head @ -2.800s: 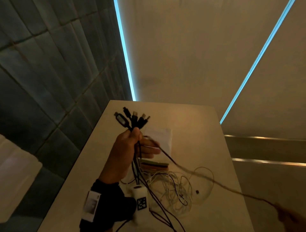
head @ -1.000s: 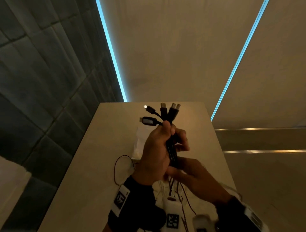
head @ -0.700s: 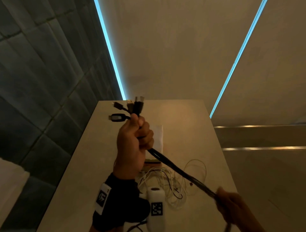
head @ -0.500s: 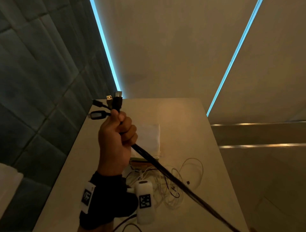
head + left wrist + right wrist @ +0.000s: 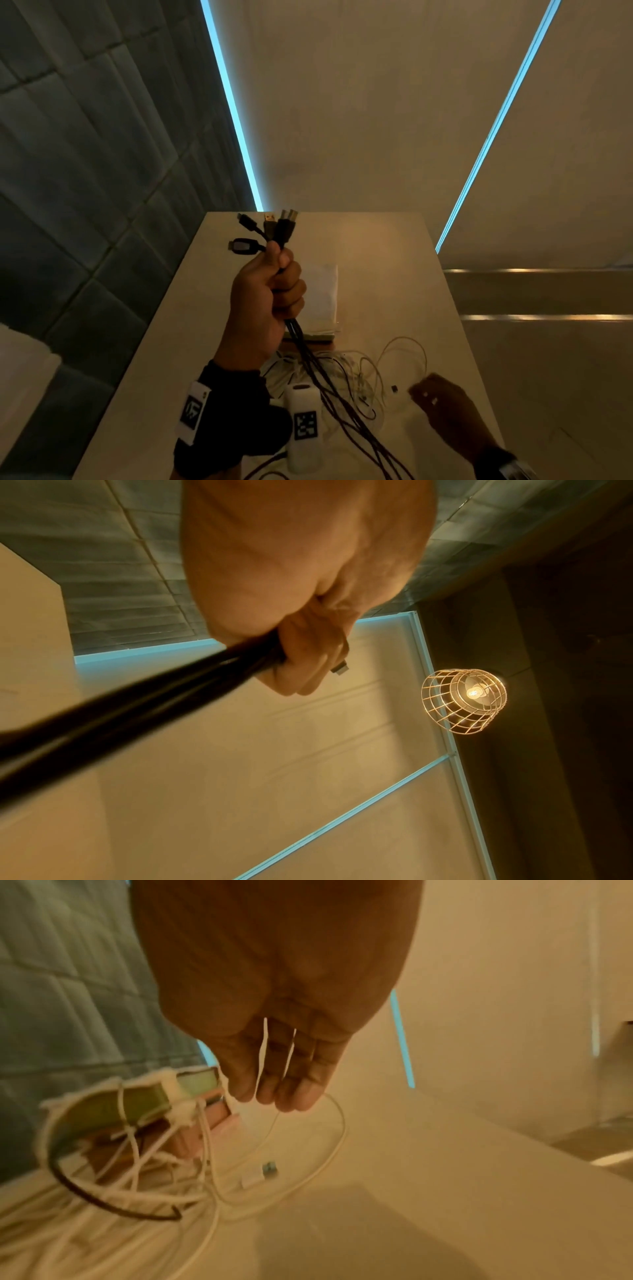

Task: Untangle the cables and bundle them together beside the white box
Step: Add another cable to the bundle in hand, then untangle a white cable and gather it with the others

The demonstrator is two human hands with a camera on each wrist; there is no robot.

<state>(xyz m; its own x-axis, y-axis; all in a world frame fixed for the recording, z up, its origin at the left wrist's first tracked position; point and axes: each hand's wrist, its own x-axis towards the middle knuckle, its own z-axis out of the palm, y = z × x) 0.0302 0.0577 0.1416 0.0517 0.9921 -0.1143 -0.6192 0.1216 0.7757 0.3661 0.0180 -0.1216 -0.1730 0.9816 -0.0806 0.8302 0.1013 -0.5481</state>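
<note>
My left hand is raised above the table and grips a bundle of black cables, whose plug ends fan out above the fist. In the left wrist view the fingers curl round the black cables. The bundle's loose lengths trail down to the near table edge. The white box lies just behind that hand. A tangle of white cables lies in front of the box. My right hand hovers over the tangle's right side with straight fingers, holding nothing.
Under the white box sit a green box and a pink one. A loose white plug lies inside a cable loop. The beige table meets a dark tiled wall on the left. A caged lamp hangs overhead.
My right hand slid down the black bundle toward the lower right, let go, and now hovers by the white cables. The left hand shifted back to the right, still gripping the plug ends.
</note>
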